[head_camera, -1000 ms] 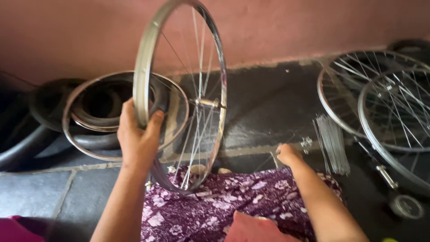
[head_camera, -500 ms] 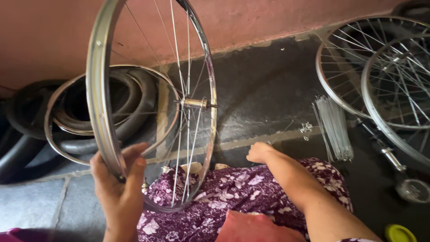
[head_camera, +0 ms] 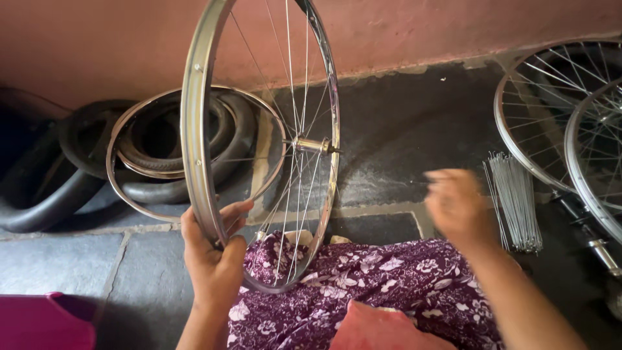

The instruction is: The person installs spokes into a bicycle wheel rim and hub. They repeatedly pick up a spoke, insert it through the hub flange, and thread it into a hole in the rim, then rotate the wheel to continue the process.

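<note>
My left hand [head_camera: 212, 256] grips the lower rim of a spoked silver bicycle wheel [head_camera: 193, 129], held upright and edge-on over my lap. Its hub and axle [head_camera: 315, 146] sit at the centre. The wheel's bottom rests near the purple floral cloth [head_camera: 363, 291] on my legs. My right hand [head_camera: 457, 206] is blurred in the air to the right of the wheel, fingers loosely curled, holding nothing that I can see. A bundle of loose metal spokes [head_camera: 515, 201] lies on the floor just right of that hand.
Bare rims [head_camera: 136, 194] and black tyres [head_camera: 58, 188] lean against the pink wall at left. Two more spoked wheels [head_camera: 557, 110] lie at the right, with a metal axle part [head_camera: 599, 249] below them. A magenta object [head_camera: 39, 321] sits at the bottom left corner.
My right hand has lifted off the lap and swung right toward the spoke bundle. The left hand has kept its hold on the rim while the view shifted.
</note>
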